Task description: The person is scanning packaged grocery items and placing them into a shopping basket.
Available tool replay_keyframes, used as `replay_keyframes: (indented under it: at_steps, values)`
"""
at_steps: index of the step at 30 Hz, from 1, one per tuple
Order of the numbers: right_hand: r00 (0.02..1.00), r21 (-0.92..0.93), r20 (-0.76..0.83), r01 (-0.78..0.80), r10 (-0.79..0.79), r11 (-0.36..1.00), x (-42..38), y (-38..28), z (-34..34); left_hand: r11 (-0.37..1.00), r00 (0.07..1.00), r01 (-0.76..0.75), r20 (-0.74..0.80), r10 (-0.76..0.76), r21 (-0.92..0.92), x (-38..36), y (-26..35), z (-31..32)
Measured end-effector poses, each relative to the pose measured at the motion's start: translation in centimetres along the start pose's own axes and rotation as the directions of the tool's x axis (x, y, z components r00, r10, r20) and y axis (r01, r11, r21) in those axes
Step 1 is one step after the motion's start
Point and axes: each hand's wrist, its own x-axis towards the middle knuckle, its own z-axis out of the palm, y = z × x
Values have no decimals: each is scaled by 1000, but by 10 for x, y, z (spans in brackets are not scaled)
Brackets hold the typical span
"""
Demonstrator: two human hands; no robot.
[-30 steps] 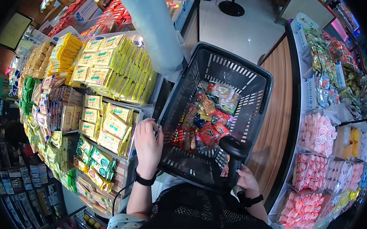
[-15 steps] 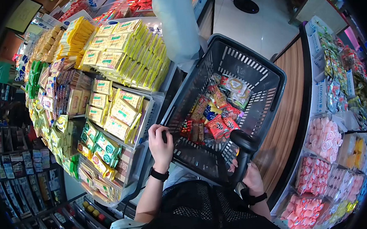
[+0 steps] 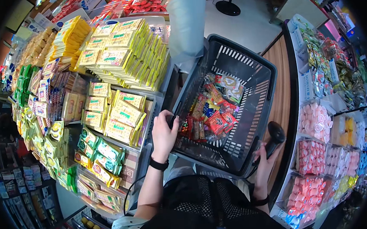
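A dark grey shopping basket point(image 3: 270, 72) stands tilted across the middle of the view. Packaged snacks point(image 3: 217, 110) in red, yellow and clear wrappers lie on its bottom. My left hand point(image 3: 163, 133) is closed on the basket's near left edge, its thumb and fingers curled about a dark part there. At the near right corner, my right hand point(image 3: 263, 164) has its fingers wrapped round a black handle with a rounded end point(image 3: 275, 132). Part of that grip is hidden behind the handle.
Stacked biscuit packs point(image 3: 117, 51) and green and yellow packets point(image 3: 101, 152) fill the display at left. A pale, wrapped column point(image 3: 188, 25) rises behind the basket. Pink sweets point(image 3: 308, 195) sit in bins at right, beside a wooden panel point(image 3: 282, 90). A black round base point(image 3: 228, 8) stands on the floor.
My right hand and the black handle have moved right and slightly up, from over the basket's near side to outside its corner. My left hand has shifted slightly right and up.
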Motion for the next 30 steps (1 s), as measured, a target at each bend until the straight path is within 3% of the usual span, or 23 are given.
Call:
replay_keyframes:
  at_steps: [2, 4, 5, 6, 8, 15, 17, 22, 24, 28, 30]
  values:
    - [999, -65, -30, 20, -22, 998, 0, 2, -3, 971, 991, 107, 99, -87, -213, 2, -7, 2]
    - [993, -285, -104, 16, -47, 958, 2, 8, -7, 967, 984, 120, 154, -87, -223, 3, -11, 1]
    - [910, -615, -2, 325, -414, 718, 12, 33, -17, 963, 984, 115, 160, -78, -242, 2, -14, 1]
    - [909, -621, -10, 321, -417, 715, 10, 37, -16, 959, 984, 110, 167, -68, -261, 2, -16, 2]
    - [960, -674, -23, 192, -280, 713, 5, 41, -13, 957, 984, 96, 171, -50, -273, 2, -22, 4]
    - [953, -719, 24, 227, -303, 657, 0, 57, -8, 973, 990, 58, 137, -27, -224, 3, -27, 6]
    - [973, -827, -78, 58, -216, 560, -3, 48, 4, 969, 985, 102, 159, -67, -223, 3, -26, 5]
    - [979, -868, -162, -83, -120, 490, 6, 50, 11, 962, 988, 55, 157, -13, -266, 5, -26, 5]
    - [987, -859, -159, -137, -4, 493, 9, 52, 9, 972, 982, 90, 183, -50, -216, 8, -22, 6]
    - [981, -827, -195, -156, -16, 540, 14, 69, 6, 994, 986, -79, 152, 68, 71, 11, -17, 13]
    - [986, -864, -163, -153, 21, 480, 19, 73, 4, 977, 983, -147, 131, 127, 153, 12, -16, 17]
